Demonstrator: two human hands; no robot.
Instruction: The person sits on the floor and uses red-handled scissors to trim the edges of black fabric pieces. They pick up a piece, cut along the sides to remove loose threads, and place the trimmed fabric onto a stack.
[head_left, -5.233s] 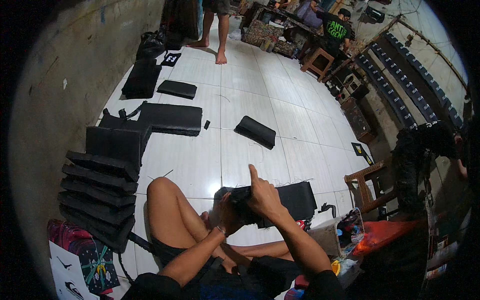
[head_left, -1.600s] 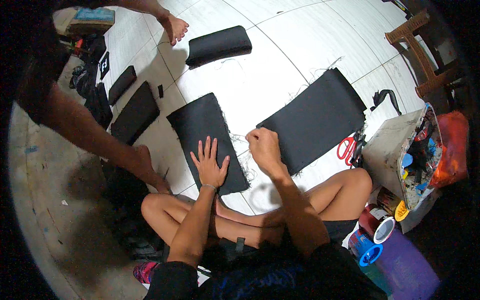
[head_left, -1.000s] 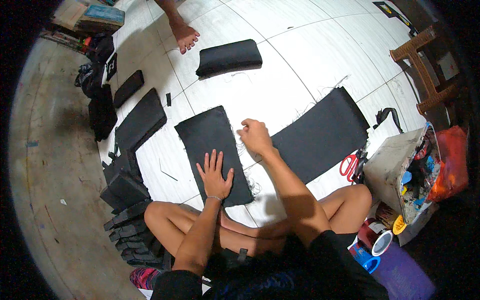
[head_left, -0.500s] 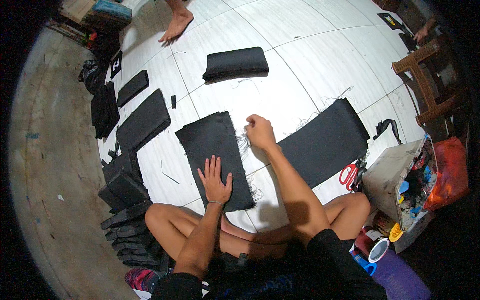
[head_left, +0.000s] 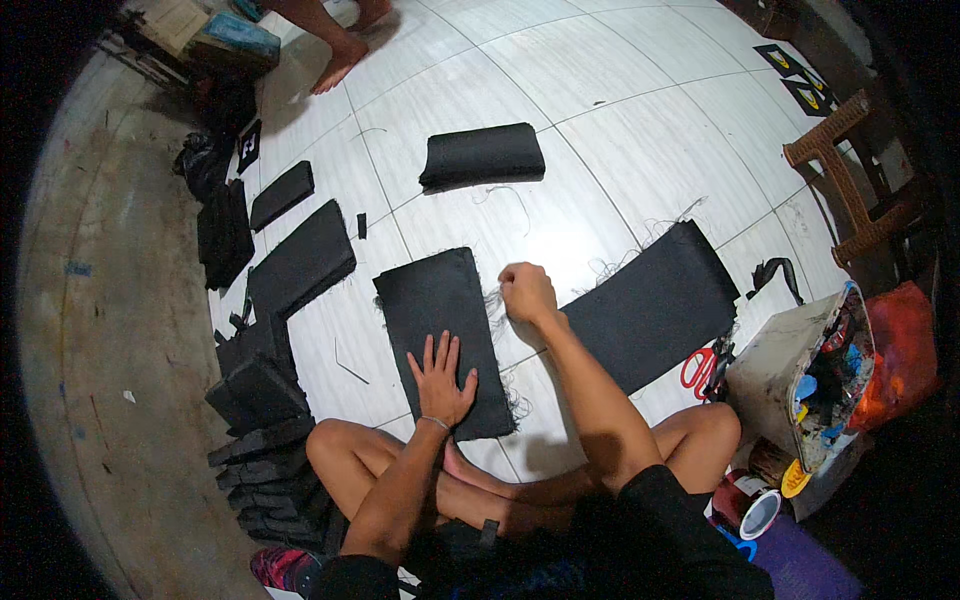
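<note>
A stack of black fabric pieces (head_left: 437, 300) lies on the white tiles in front of me, its right edge frayed. My left hand (head_left: 442, 382) rests flat on its near part, fingers spread. Beside the far right edge my right hand (head_left: 527, 294) is closed, with loose threads (head_left: 491, 302) running from the frayed edge to its fingers; the fingertips are partly hidden. To the right of that hand lies another black fabric stack (head_left: 655, 305), also trailing threads. Red-handled scissors (head_left: 697, 374) lie by its near right corner.
A folded black fabric stack (head_left: 484, 157) lies farther off. More black fabric stacks (head_left: 303, 257) line the left side. At right are a tub of scraps (head_left: 785, 345), a red bag (head_left: 893, 335) and a brown stool (head_left: 850, 170). Another person's foot (head_left: 341, 66) shows at the far left.
The view has shifted slightly. My left hand stays flat and my right stays closed by the frayed edge. The other person's feet have moved, and a hand at far right has gone from view.
</note>
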